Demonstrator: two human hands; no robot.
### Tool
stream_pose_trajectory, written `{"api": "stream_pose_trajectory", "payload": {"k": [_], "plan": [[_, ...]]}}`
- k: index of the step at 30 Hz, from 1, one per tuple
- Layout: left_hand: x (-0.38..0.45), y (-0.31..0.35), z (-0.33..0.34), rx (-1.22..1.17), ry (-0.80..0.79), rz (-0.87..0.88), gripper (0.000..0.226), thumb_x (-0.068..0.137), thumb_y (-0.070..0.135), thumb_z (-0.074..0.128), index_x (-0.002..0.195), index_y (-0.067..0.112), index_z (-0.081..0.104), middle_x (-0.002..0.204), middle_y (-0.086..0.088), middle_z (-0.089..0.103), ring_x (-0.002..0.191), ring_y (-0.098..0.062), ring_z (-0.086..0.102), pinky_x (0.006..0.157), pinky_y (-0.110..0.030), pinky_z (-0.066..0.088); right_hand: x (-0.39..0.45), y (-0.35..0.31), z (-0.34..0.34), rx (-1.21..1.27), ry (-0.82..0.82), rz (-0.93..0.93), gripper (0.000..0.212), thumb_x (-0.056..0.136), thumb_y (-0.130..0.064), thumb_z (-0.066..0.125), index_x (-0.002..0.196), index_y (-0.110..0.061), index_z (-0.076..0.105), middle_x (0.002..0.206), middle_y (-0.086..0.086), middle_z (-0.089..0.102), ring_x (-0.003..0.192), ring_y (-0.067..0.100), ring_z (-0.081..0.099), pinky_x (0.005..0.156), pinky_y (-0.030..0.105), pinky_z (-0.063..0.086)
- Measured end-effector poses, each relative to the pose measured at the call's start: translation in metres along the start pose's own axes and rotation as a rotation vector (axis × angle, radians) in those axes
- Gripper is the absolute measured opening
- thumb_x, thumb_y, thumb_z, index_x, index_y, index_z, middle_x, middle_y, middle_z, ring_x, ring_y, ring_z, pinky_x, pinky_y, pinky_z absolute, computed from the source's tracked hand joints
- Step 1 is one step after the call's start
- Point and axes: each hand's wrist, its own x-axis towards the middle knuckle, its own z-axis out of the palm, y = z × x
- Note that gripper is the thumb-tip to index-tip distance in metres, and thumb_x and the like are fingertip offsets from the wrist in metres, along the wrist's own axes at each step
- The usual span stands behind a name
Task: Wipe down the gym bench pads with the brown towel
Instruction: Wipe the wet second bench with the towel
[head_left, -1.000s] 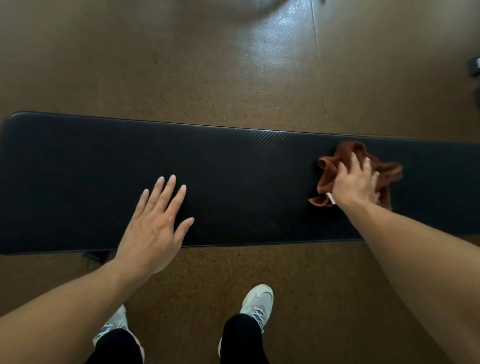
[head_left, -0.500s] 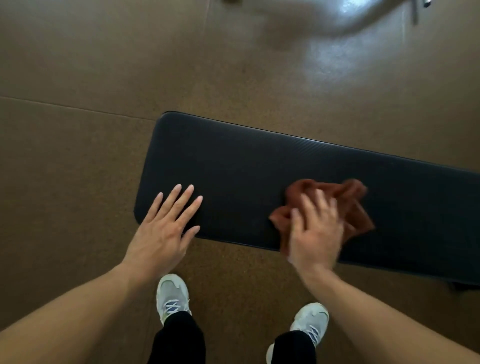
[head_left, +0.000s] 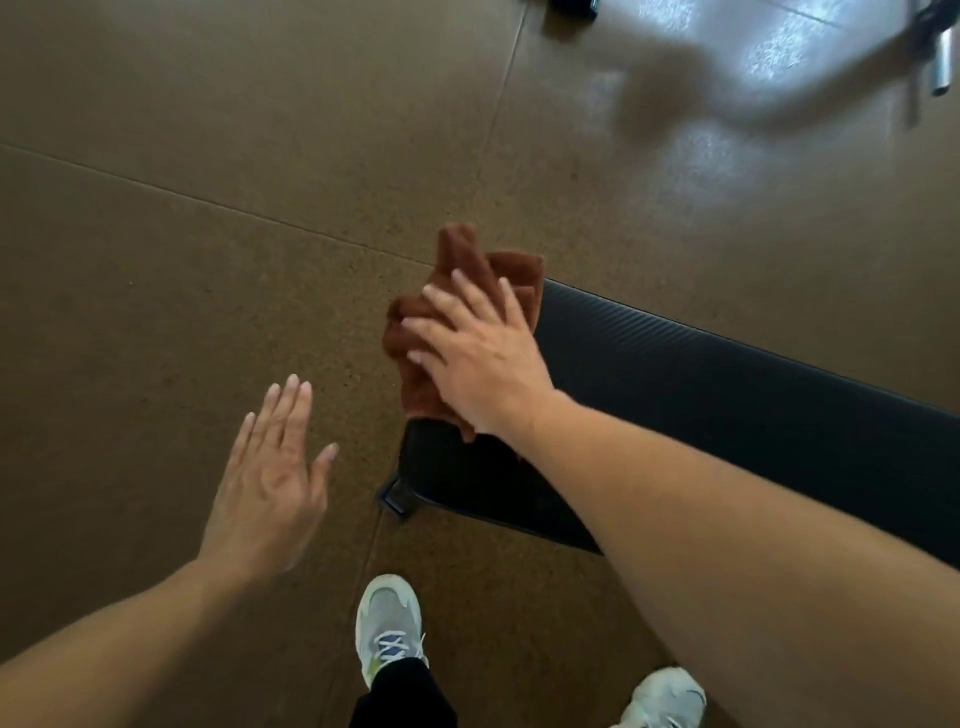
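The black gym bench pad (head_left: 727, 384) runs from the centre toward the right edge. Its left end lies under the crumpled brown towel (head_left: 467, 260). My right hand (head_left: 478, 358) presses flat on the towel with straight, spread fingers, right at the pad's left end, and part of the towel hangs past the edge. My left hand (head_left: 270, 478) hovers open over the floor to the left of the bench, fingers straight, touching nothing.
Brown speckled rubber floor (head_left: 208, 260) surrounds the bench. My two feet in pale sneakers (head_left: 387, 629) stand just in front of it. A metal bar end (head_left: 935, 62) and a dark object (head_left: 571, 8) lie at the top right.
My right hand has swept the towel leftward along the pad to its left end. My left hand has come off the pad and now hangs over the floor.
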Motion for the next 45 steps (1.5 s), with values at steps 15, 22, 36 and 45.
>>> {"api": "stream_pose_trajectory", "payload": {"k": [15,22,36,45], "plan": [[-0.019,-0.019,0.016,-0.140,-0.070,0.004,0.062,0.105,0.045,0.032,0.161,0.023,0.018,0.169,0.006,0.016,0.155,-0.005,0.005,0.127,-0.037,0.010,-0.002,0.020,-0.008,0.197,0.185,0.539,0.049,0.109,-0.054,0.028,0.151,-0.038,0.047,0.167,-0.009,0.030,0.158,0.022,0.013,0.128,0.054,0.002],[-0.002,-0.004,0.004,-0.098,-0.020,0.028,0.060,0.105,0.040,0.032,0.161,0.020,0.021,0.168,0.001,0.022,0.155,-0.009,0.010,0.127,-0.038,0.012,-0.094,-0.030,0.033,0.025,0.057,-0.042,0.042,0.107,-0.048,0.044,0.145,-0.036,0.057,0.164,-0.005,0.038,0.156,0.030,0.024,0.124,0.061,0.016],[0.015,0.201,0.055,0.154,-0.085,0.297,0.074,0.101,0.064,0.014,0.163,0.024,0.003,0.171,0.001,-0.010,0.155,-0.013,-0.020,0.128,-0.045,-0.005,-0.260,0.223,-0.006,0.173,-0.108,0.839,0.063,0.102,-0.070,0.027,0.160,-0.055,0.007,0.172,-0.015,-0.012,0.158,0.026,-0.016,0.124,0.065,-0.005],[0.009,0.278,0.092,0.211,-0.087,-0.086,0.118,0.076,0.099,0.013,0.161,0.021,-0.013,0.169,-0.004,-0.021,0.154,-0.026,-0.023,0.124,-0.057,-0.006,-0.350,0.296,-0.001,0.230,-0.039,0.983,0.068,0.101,-0.070,0.028,0.163,-0.046,0.012,0.172,-0.012,-0.012,0.159,0.026,-0.015,0.126,0.061,-0.004]]}}
